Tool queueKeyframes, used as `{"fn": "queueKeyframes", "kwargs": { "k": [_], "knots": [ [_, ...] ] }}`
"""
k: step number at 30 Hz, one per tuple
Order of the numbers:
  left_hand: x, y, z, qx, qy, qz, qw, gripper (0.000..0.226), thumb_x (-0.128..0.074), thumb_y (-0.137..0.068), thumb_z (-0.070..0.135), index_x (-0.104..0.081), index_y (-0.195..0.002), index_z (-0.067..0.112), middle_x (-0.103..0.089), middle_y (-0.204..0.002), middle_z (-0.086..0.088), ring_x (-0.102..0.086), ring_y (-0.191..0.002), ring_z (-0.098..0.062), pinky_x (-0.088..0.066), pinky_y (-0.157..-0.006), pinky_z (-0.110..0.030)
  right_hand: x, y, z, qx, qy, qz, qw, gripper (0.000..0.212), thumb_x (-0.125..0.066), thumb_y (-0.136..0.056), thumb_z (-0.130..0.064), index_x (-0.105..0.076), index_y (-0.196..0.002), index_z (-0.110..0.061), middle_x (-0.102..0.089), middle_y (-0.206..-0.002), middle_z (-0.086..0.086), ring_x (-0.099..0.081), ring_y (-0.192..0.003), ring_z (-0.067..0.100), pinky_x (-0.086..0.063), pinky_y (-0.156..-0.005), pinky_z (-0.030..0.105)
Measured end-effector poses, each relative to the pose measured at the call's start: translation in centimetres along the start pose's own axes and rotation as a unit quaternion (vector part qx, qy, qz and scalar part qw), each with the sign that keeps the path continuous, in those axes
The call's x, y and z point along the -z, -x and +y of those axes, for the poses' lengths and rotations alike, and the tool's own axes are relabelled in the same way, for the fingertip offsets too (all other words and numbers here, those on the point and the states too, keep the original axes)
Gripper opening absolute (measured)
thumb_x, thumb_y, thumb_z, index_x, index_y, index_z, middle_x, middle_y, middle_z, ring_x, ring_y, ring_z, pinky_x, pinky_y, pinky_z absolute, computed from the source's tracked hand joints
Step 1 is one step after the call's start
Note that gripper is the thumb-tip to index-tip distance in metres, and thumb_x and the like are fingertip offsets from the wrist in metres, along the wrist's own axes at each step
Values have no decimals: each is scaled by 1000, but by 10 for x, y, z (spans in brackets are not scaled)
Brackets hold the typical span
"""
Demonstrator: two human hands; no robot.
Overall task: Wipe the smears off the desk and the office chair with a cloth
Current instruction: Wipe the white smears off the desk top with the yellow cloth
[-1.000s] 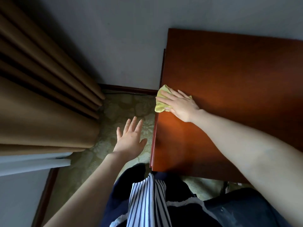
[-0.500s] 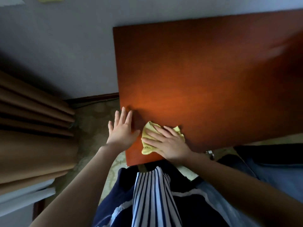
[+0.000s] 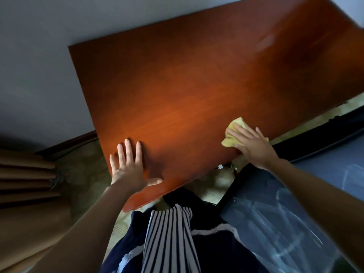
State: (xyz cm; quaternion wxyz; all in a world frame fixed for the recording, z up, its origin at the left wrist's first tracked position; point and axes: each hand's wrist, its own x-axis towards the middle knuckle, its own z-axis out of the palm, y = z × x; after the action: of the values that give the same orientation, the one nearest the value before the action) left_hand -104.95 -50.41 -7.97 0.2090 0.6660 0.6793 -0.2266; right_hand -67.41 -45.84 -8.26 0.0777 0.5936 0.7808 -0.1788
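A reddish-brown wooden desk (image 3: 197,91) fills the middle of the view. My right hand (image 3: 254,146) presses a yellow cloth (image 3: 232,133) flat against the desk top close to its near edge, fingers spread over the cloth. My left hand (image 3: 130,164) rests flat on the desk near its near-left corner, fingers straight and spread. A faint pale smear (image 3: 266,42) shows on the far right of the desk top. At the lower right lies the blue seat of the office chair (image 3: 295,213) with whitish streaks on it.
Brown curtains (image 3: 25,174) hang at the left over a patterned greenish carpet (image 3: 82,170). A grey wall (image 3: 39,56) runs behind the desk, with a dark skirting board at its foot. My dark clothing with a striped strip shows at the bottom.
My right hand has slid the cloth to the right along the desk's near edge. My left hand has come down flat on the desk's near-left corner. The view has swung right.
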Motion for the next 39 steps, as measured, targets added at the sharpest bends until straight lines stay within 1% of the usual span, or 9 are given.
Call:
{"fn": "queueKeyframes", "kwargs": {
  "k": [4,10,21,23,25,27,30,34,39],
  "knots": [
    [2,1,0,1,-19,5,1000,136,-40,-58,92,32,-142,14,32,-152,-18,20,-143,-38,3,-113,-57,13,-28,29,-148,-67,32,986,49,-34,-102,-34,-17,-148,-42,-9,-159,-8,-3,-146,20,1,-116,44],
    [12,5,2,3,-65,-3,998,134,-42,-60,91,26,-146,13,25,-154,-18,13,-145,-37,3,-113,-58,0,-48,-17,-277,-97,89,952,50,-28,-102,-40,-12,-149,-40,-8,-159,-4,2,-146,24,5,-115,45],
    [47,6,1,-29,-171,-40,984,126,-49,-66,85,8,-151,12,0,-157,-23,-16,-143,-38,0,-111,-62,-42,-8,-150,3,-4,66,998,55,-36,-99,-40,-13,-148,-42,-5,-157,-11,-2,-146,19,6,-116,42],
    [54,3,1,-30,-175,-34,984,122,-50,-67,84,3,-152,16,-11,-156,-21,-28,-139,-36,-1,-111,-62,-47,1,-159,70,9,58,996,55,-43,-97,-39,-21,-147,-41,-13,-156,-9,-8,-146,20,4,-116,43],
    [57,-1,4,-24,-158,-16,987,119,-51,-66,83,2,-152,20,-22,-152,-18,-38,-133,-32,-3,-112,-62,-50,10,-158,138,40,62,988,53,-50,-93,-39,-35,-143,-37,-29,-153,-6,-22,-143,22,-9,-117,45],
    [57,-4,5,-20,-142,4,990,121,-51,-65,84,7,-151,23,-20,-152,-14,-34,-135,-32,-6,-112,-62,-48,14,-143,218,76,52,972,49,-44,-92,-40,-40,-141,-35,-34,-151,-5,-26,-141,20,-16,-117,42],
    [52,-10,2,-40,-145,2,989,127,-52,-62,86,20,-148,26,5,-158,-9,-5,-146,-33,-5,-112,-62,-38,6,-110,312,73,-20,947,57,-46,-95,-29,-25,-147,-36,-11,-156,-11,-2,-145,15,0,-118,36],
    [50,-21,-10,-44,-142,-19,989,131,-51,-59,88,28,-145,29,32,-153,-9,19,-144,-35,-1,-112,-62,-19,-8,-70,276,36,-10,960,59,-50,-97,-25,-19,-146,-38,-10,-153,-14,-3,-145,15,4,-118,31],
    [50,-27,-23,-47,-105,-25,993,132,-53,-54,89,40,-132,37,34,-152,-6,17,-144,-34,-1,-112,-62,10,-52,-32,177,15,30,984,53,-48,-98,-20,-28,-145,-36,-16,-152,-14,-10,-145,15,-2,-118,34]
  ]
}}
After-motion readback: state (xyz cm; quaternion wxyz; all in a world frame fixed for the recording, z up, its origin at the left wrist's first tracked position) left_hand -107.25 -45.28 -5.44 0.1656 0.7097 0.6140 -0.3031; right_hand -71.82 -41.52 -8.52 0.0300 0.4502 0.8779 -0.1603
